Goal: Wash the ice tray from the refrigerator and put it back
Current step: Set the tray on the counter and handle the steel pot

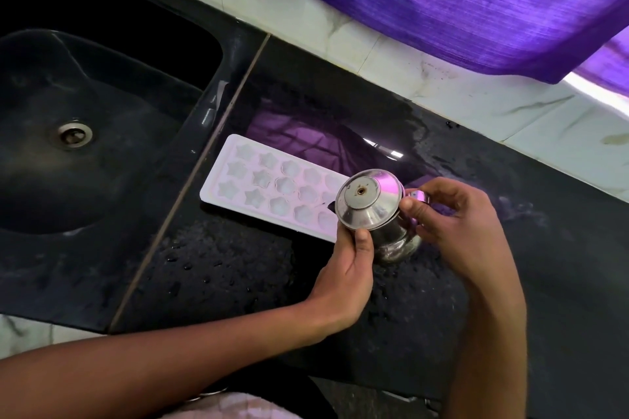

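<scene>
Fingers of the left hand [343,269] and right hand [446,224] clamp the steel jug [369,211]; tipped fast, water could miss the ice tray [269,187].

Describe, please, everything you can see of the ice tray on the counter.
The ice tray is a white, plastic-looking rectangle with three rows of star-shaped cavities. It lies flat, open side up, on the wet black counter just right of the sink. Neither hand touches it; its right end is hidden behind the steel jug.
</scene>
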Demonstrator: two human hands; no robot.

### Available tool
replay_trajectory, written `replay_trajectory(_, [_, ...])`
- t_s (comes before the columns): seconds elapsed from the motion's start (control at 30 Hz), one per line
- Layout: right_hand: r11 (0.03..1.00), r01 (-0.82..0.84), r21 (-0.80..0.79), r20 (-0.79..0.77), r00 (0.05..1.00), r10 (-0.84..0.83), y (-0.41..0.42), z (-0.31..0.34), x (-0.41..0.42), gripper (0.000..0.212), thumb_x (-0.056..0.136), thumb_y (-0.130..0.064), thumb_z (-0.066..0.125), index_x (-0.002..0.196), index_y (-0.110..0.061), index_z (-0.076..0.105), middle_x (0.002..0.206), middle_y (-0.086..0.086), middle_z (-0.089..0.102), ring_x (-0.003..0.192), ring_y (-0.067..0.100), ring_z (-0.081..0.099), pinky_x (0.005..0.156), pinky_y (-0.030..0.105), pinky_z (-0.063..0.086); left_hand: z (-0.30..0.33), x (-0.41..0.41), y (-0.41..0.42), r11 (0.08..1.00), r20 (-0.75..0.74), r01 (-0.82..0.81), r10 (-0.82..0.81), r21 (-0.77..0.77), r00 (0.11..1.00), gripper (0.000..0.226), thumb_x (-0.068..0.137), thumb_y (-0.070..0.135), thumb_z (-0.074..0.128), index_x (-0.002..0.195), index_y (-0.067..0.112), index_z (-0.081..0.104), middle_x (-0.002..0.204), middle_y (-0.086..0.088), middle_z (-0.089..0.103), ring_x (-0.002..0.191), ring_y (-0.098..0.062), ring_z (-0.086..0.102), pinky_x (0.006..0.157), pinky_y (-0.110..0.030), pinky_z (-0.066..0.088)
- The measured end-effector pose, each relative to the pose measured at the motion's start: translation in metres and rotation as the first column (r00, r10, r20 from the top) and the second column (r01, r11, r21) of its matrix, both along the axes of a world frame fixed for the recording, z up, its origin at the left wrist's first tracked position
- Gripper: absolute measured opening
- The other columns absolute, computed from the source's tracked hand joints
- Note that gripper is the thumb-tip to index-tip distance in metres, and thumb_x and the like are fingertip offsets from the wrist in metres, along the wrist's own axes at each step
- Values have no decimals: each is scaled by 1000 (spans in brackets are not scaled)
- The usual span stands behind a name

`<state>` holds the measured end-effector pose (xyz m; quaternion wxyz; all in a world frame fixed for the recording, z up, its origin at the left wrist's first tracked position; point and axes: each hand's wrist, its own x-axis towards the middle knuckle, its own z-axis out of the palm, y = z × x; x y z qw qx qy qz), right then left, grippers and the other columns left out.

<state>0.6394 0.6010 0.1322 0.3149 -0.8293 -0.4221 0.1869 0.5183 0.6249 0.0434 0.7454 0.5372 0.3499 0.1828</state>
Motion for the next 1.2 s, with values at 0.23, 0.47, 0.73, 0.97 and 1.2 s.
replay_trajectory(0.23, [1000,13,14,-2,1000,-13,-2,2,-3,18,73,-39,70,78,-22,68,72,0,70,68,20,68,74,53,55,1,-1,-2,1000,38,-9,9,6,999,53,96,50,15,145,47,-6,150,22,21,129,2,25,100,-19,19])
replay_trajectory(0.47, [995,42,88,-79,996,-35,-7,5,-8,15,77,-26,71,82,-12,68,78,3,70,73,23,68,70,43,59,3,-2,-3,998,87,-48,45,34,995,58,92,59,15,145,48,-4,146,28,21,125,6,25,101,-20,21])
replay_trajectory(0.73, [979,108,176,-195,978,-73,-10,4,-8,14,79,-20,71,79,-7,65,74,4,68,68,14,64,68,39,60,14,0,-2,988,134,-128,116,84,984,60,88,59,19,144,50,2,132,37,25,117,14,30,98,-18,26])
replay_trajectory(0.97, [964,127,233,-254,965,-65,4,5,-7,15,76,-24,73,78,-11,67,81,17,67,72,23,63,71,44,60,17,7,10,964,150,-241,224,109,963,55,91,59,21,144,48,11,133,35,34,110,20,38,92,-10,29])
replay_trajectory(1.2, [964,130,234,-262,963,-67,35,3,-4,21,69,-28,77,78,-11,68,75,7,67,62,10,63,64,35,58,14,16,33,950,97,-296,288,94,953,61,85,62,15,144,46,14,145,22,36,121,5,42,97,-18,29])
